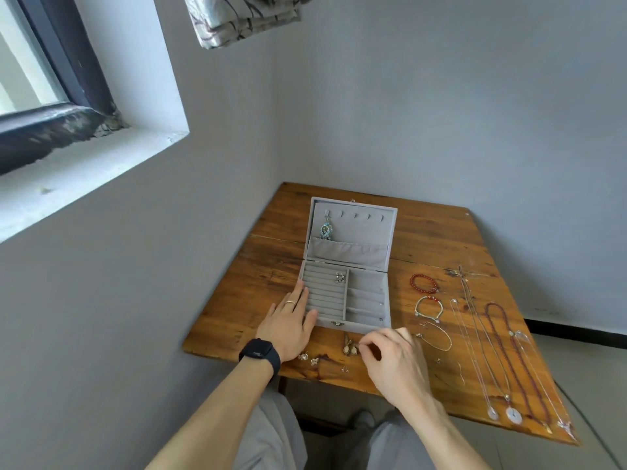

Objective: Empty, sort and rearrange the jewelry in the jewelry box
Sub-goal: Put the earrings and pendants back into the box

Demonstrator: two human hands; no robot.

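A grey velvet jewelry box (368,325) stands open on the wooden table (271,259). A turquoise earring (326,231) hangs on a hook in the lid, and a pair of silver earrings (339,277) sits on the ring rolls. My left hand (291,322) rests flat against the box's left front corner. In front of the box, my right hand (390,356) has its fingers curled at a pair of pale drop earrings (350,349); whether it pinches one is unclear. Small silver studs (308,358) lie near my left wrist.
Right of the box lie a red bead bracelet (424,283), a pale cord bracelet (429,307), a thin silver bangle (437,335) and several long necklaces (502,354) reaching the table's near right corner. Walls close the table's left and far sides.
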